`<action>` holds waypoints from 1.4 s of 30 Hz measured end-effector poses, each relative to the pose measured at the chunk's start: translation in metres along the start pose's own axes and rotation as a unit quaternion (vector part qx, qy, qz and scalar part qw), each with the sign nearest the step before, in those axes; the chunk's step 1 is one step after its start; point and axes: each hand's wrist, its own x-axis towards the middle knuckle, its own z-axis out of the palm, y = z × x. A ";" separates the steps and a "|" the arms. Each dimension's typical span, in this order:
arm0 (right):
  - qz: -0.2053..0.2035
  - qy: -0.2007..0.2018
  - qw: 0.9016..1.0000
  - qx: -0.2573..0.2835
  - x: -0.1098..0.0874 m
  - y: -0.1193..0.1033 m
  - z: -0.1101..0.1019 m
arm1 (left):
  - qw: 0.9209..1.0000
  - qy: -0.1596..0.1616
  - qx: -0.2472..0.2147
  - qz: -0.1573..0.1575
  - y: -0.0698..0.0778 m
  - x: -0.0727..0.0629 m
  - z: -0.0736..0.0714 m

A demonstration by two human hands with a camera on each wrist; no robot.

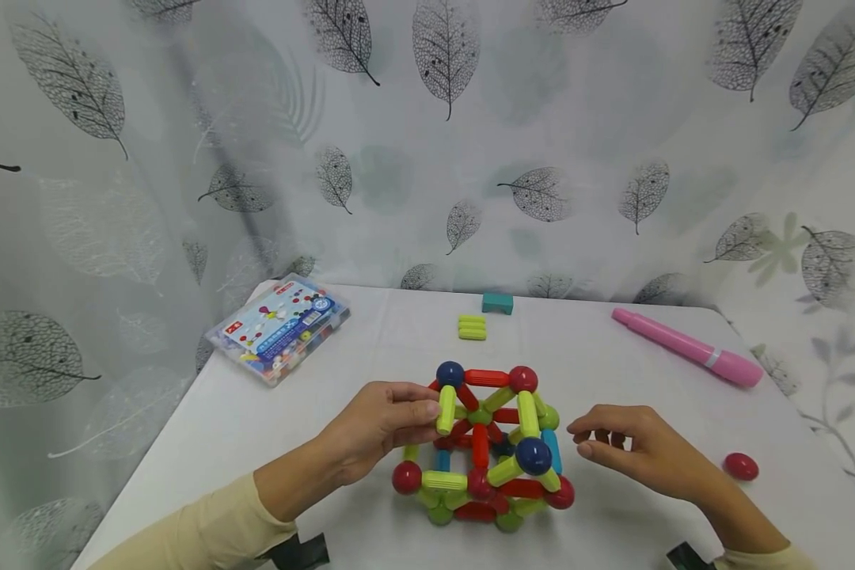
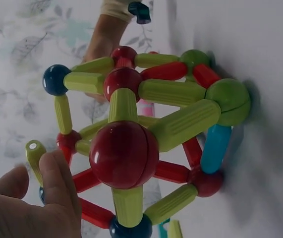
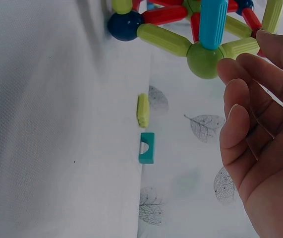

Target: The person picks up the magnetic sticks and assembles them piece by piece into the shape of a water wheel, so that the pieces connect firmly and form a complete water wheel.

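Note:
A ball-and-rod structure [image 1: 480,447] of red, blue and green balls joined by yellow-green, red and blue rods stands on the table. My left hand [image 1: 381,423] is at its left side, pinching a yellow-green rod [image 1: 446,410] whose far end meets a dark blue ball [image 1: 450,374] at the top. In the left wrist view that rod [image 2: 35,156] shows its free end between thumb and fingers. To the right of the structure, my right hand [image 1: 637,451] hovers with loosely bent fingers and holds nothing. In the right wrist view its fingertips are close to a green ball [image 3: 204,60].
Several loose yellow-green rods [image 1: 473,328] and a teal block [image 1: 497,303] lie behind the structure. A clear box of parts [image 1: 278,326] with a printed cover sits back left. To the right are a pink marker-shaped object [image 1: 687,347] and a red ball [image 1: 741,466]. A leaf-patterned curtain [image 1: 427,158] hangs behind.

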 end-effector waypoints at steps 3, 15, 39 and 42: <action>0.005 -0.006 1.000 0.002 0.000 -0.001 0.000 | 0.998 0.041 0.044 0.033 0.000 0.002 -0.005; -0.002 -0.008 1.000 0.016 -0.002 -0.002 0.002 | 0.883 0.166 0.394 0.192 0.000 0.103 -0.056; -0.003 -0.016 0.999 0.035 -0.004 0.001 0.006 | 0.583 -0.024 0.794 0.169 -0.008 0.218 -0.021; -0.004 -0.019 0.999 0.035 -0.004 0.001 0.007 | 0.574 -0.015 0.800 0.173 -0.010 0.220 -0.020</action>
